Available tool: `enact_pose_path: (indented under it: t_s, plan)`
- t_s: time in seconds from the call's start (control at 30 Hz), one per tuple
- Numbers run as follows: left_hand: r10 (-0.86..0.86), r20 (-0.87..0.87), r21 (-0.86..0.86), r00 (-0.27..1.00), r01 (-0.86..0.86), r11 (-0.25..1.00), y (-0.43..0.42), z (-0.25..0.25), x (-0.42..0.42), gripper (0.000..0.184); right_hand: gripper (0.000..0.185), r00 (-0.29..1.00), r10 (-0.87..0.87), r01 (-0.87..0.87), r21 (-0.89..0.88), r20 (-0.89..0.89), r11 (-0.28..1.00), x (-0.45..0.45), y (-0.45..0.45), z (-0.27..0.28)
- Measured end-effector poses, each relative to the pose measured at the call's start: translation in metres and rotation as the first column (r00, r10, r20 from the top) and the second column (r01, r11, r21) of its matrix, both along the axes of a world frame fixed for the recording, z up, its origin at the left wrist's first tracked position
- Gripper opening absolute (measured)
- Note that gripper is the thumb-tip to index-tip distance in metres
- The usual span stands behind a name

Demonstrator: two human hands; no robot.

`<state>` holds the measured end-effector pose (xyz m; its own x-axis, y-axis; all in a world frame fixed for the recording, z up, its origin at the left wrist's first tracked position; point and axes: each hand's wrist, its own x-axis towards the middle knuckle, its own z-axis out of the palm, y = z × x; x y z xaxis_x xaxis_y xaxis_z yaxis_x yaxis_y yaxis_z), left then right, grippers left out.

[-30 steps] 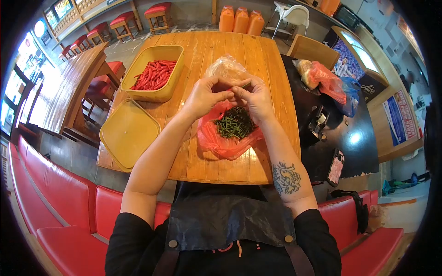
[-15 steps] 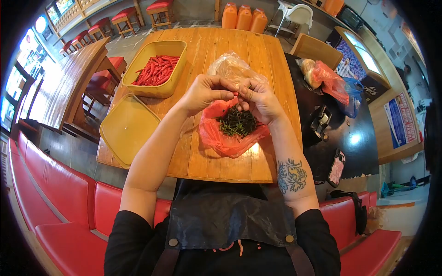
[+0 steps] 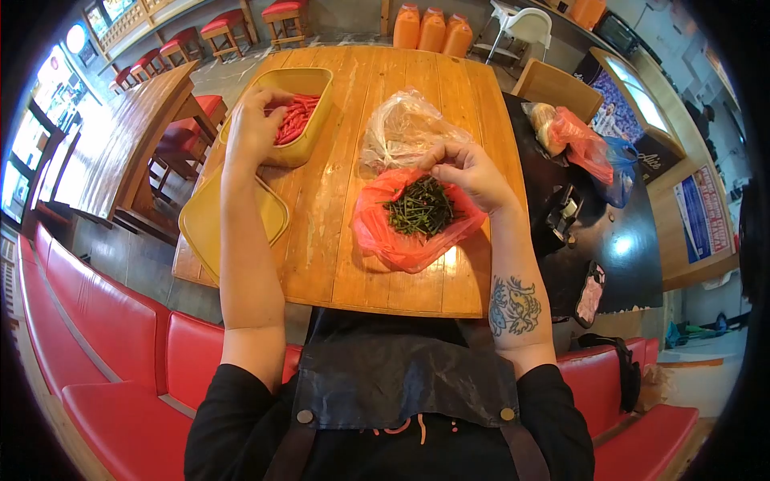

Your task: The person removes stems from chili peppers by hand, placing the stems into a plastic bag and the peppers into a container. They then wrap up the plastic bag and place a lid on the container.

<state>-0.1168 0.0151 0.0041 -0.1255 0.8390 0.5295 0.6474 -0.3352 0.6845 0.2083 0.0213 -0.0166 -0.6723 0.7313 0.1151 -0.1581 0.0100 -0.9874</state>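
Note:
My left hand (image 3: 253,128) is over the near left part of a yellow plastic box (image 3: 319,128), its thumb and fingers apart above the red chilli peppers (image 3: 298,117) inside. Whether a pepper touches the fingertips is hidden. My right hand (image 3: 472,172) hovers at the upper right rim of a red plastic bag (image 3: 377,240), thumb and forefinger pinched together. Anything between them is too small to make out. Green chilli stems (image 3: 419,207) lie heaped in this bag. Behind it is a clear plastic bag (image 3: 409,128), crumpled on the wooden table (image 3: 337,232).
A yellow lid (image 3: 233,216) lies left, under my left forearm. On the black table (image 3: 618,272) at right are a phone (image 3: 589,295), a dark device (image 3: 564,212) and plastic bags (image 3: 585,148). A red bench (image 3: 112,305) runs along the near side.
My hands were together above the red bag, with a bit of red between the fingers. The left hand has moved left to the yellow box; the right has shifted slightly right, uncovering the stems.

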Motion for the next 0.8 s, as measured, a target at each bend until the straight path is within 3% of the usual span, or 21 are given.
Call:
enact_pose_path:
  t_s: [0.03, 0.07, 0.1, 0.13, 0.17, 0.23, 0.27, 0.33, 0.47, 0.53, 0.6, 0.63, 0.7, 0.8]
  plan:
    - [0.188, -0.174, 0.029, 0.967, -0.186, 0.982, 0.000, -0.001, -0.004, 0.019, 0.011, 0.972, -0.136, 0.095, 0.211, 0.190, 0.973, -0.004, -0.002, 0.001]
    - [0.193, -0.174, 0.028, 0.966, -0.191, 0.981, 0.000, -0.004, -0.005, 0.019, 0.011, 0.893, -0.298, 0.138, 0.425, 0.337, 0.894, -0.008, -0.005, 0.002]
    - [0.232, -0.277, 0.115, 0.933, -0.207, 0.972, -0.005, 0.003, 0.005, 0.020, 0.011, 0.895, -0.294, 0.134, 0.424, 0.337, 0.896, -0.012, -0.006, -0.001]
    - [0.274, -0.373, 0.202, 0.886, -0.210, 0.957, -0.011, 0.010, 0.018, 0.020, 0.013, 0.854, -0.371, 0.051, 0.650, 0.365, 0.758, -0.016, -0.008, -0.005]
    - [0.096, -0.281, 0.048, 0.955, -0.086, 0.995, -0.019, 0.019, 0.036, 0.020, 0.014, 0.811, -0.455, -0.054, 0.822, 0.367, 0.567, -0.019, -0.009, -0.009]
    - [-0.258, -0.082, -0.238, 0.963, 0.233, 0.943, -0.027, 0.020, 0.070, 0.019, 0.014, 0.789, -0.487, -0.076, 0.847, 0.374, 0.527, -0.026, -0.017, -0.015]
    - [-0.422, 0.020, -0.362, 0.906, 0.400, 0.842, -0.028, 0.013, 0.083, 0.019, 0.014, 0.767, -0.517, -0.102, 0.868, 0.379, 0.486, -0.027, -0.019, -0.016]
    - [-0.568, -0.073, -0.437, 0.819, 0.486, 0.757, -0.029, 0.003, 0.101, 0.018, 0.012, 0.743, -0.488, -0.149, 0.824, 0.458, 0.547, -0.027, -0.017, -0.015]
    - [-0.602, -0.164, -0.395, 0.781, 0.508, 0.766, -0.026, -0.007, 0.110, 0.019, 0.015, 0.765, -0.526, -0.065, 0.857, 0.372, 0.511, -0.027, -0.009, -0.017]
    - [-0.590, -0.082, -0.444, 0.803, 0.501, 0.743, -0.023, -0.009, 0.113, 0.019, 0.015, 0.785, -0.516, -0.032, 0.853, 0.344, 0.520, -0.027, -0.010, -0.012]
    - [-0.511, -0.059, -0.375, 0.858, 0.455, 0.808, -0.022, -0.010, 0.116, 0.023, 0.014, 0.866, -0.454, 0.200, 0.687, 0.209, 0.698, -0.028, -0.012, -0.008]
    - [-0.514, -0.060, -0.374, 0.856, 0.458, 0.806, -0.023, -0.010, 0.119, 0.023, 0.014, 0.865, -0.457, 0.202, 0.688, 0.209, 0.697, -0.029, -0.012, -0.009]
    - [-0.455, 0.164, -0.313, 0.875, 0.484, 0.817, -0.024, -0.011, 0.124, 0.027, 0.011, 0.912, -0.408, 0.400, 0.317, -0.045, 0.860, -0.033, -0.010, -0.010]
    - [-0.494, 0.201, -0.232, 0.846, 0.531, 0.815, -0.023, -0.016, 0.127, 0.026, 0.008, 0.889, -0.441, 0.458, 0.221, -0.127, 0.861, -0.032, -0.011, -0.005]
